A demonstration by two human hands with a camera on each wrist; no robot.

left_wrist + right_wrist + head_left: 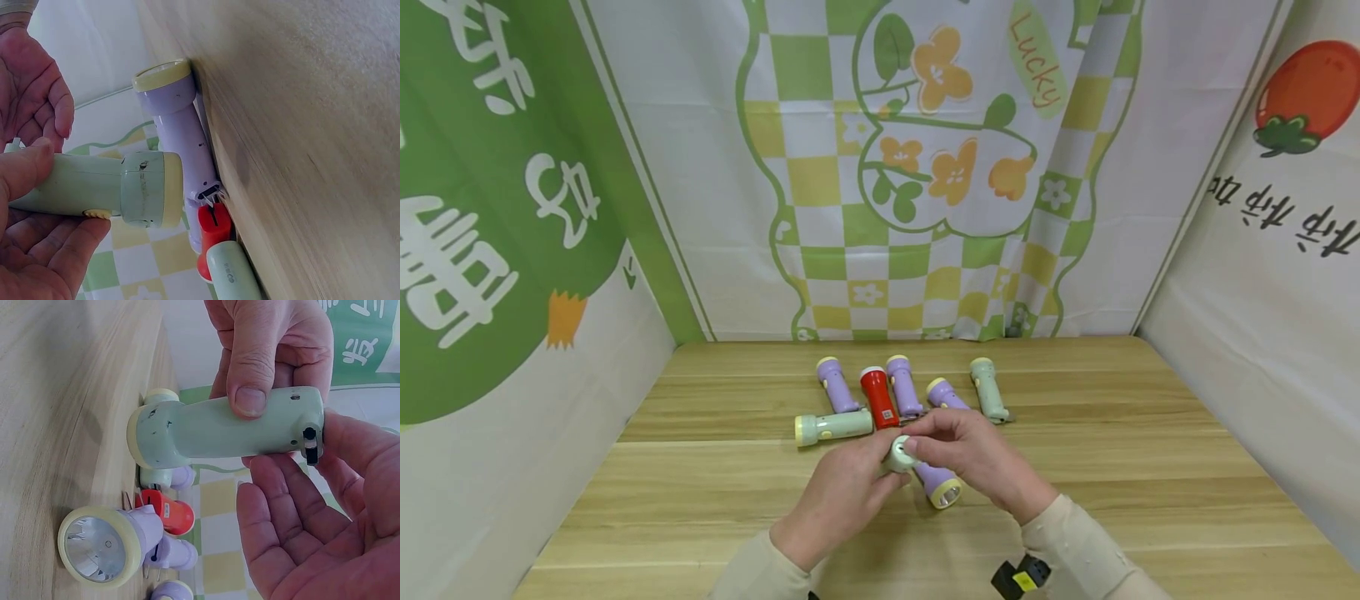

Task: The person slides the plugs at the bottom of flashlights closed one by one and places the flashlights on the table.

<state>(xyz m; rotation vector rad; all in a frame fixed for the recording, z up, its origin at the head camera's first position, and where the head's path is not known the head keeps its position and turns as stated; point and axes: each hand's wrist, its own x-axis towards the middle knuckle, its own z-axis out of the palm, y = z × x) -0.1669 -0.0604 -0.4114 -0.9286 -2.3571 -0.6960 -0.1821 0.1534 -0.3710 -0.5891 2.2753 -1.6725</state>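
Observation:
My left hand grips a pale green flashlight around its barrel. Its tail end faces up toward the head camera, and its yellow-rimmed head points away. In the right wrist view a small black and metal part shows at the tail. My right hand pinches that tail end between thumb and forefinger, its other fingers loosely bent below the barrel. In the left wrist view the yellow switch lies by the left fingertips. Just beyond the hands a purple flashlight lies with its lens toward me.
Behind the hands on the wooden table lie a red flashlight, several purple flashlights, a green flashlight at right and another green flashlight on its side at left. A patterned curtain hangs at the back edge.

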